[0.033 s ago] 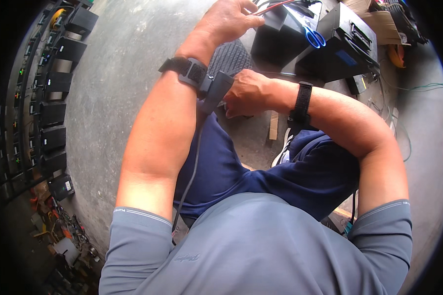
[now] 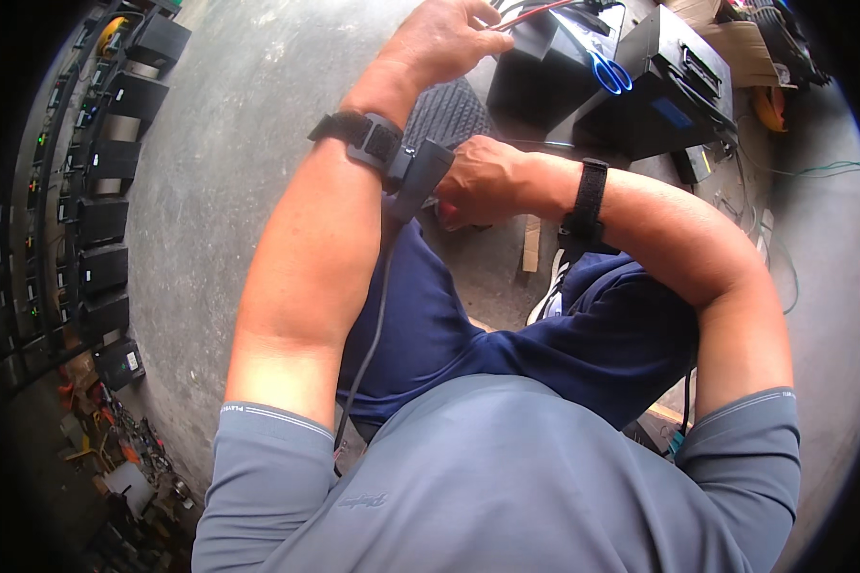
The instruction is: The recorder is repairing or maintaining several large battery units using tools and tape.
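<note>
My left hand (image 2: 444,40) is stretched out at the top, thumb and fingers closed round a thin red wire (image 2: 540,10) that runs off to the right beside pale cables. Just beyond it stands a black box (image 2: 540,81), with blue-handled scissors (image 2: 610,73) lying at its right side. My right hand (image 2: 483,181) is bent in close by my left wrist, its fingers curled. A small red bit shows beneath those fingers, but the left wrist's device (image 2: 422,180) hides most of what they hold. Behind both hands is a dark ribbed pad (image 2: 449,115).
A second black case (image 2: 655,91) with a handle stands at the right. Flattened cardboard (image 2: 750,48) lies beyond it. Along the left edge runs a rack of black units (image 2: 105,210), with assorted clutter (image 2: 129,449) below. A cable (image 2: 377,325) hangs along my left arm.
My right hand has shifted very slightly, and a little red now shows beneath its fingers. The left hand keeps its place.
</note>
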Demonstrator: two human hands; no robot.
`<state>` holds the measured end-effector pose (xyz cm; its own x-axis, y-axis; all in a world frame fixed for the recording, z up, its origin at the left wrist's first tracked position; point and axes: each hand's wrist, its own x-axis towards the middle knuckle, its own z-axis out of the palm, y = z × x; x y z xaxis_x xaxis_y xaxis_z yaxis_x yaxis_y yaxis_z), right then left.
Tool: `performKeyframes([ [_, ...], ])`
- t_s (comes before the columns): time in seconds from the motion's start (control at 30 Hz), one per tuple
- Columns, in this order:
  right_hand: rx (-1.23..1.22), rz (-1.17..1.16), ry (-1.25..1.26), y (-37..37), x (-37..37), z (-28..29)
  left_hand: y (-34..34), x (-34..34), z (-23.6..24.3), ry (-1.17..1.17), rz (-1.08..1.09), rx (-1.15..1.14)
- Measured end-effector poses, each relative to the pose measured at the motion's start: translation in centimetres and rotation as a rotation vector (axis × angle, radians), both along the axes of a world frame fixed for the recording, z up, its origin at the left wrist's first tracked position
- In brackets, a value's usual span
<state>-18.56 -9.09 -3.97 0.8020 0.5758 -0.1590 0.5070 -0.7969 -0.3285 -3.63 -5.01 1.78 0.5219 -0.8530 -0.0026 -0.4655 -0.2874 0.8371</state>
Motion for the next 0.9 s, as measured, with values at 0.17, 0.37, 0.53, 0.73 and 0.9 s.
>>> performKeyframes([
  [0.17,0.062,0.048,-0.014,-0.5,0.0,-1.5,-0.4,-0.5,0.6,0.017,-0.002,0.038],
  [0.37,0.218,0.096,-0.151,-1.0,-0.4,-2.6,-0.9,-0.2,-0.9,-0.13,-0.005,-0.089],
  [0.53,-0.109,0.135,-0.141,0.7,-0.2,-1.5,-0.1,-0.2,-1.0,-0.042,0.022,-0.076],
  [0.73,-0.036,0.035,-0.095,1.4,-1.1,-3.1,-0.3,-1.2,-0.9,-0.006,0.017,-0.021],
  [0.9,0.098,0.081,-0.152,1.0,-1.0,-3.7,-0.1,-1.7,-0.2,-0.007,0.02,0.001],
])
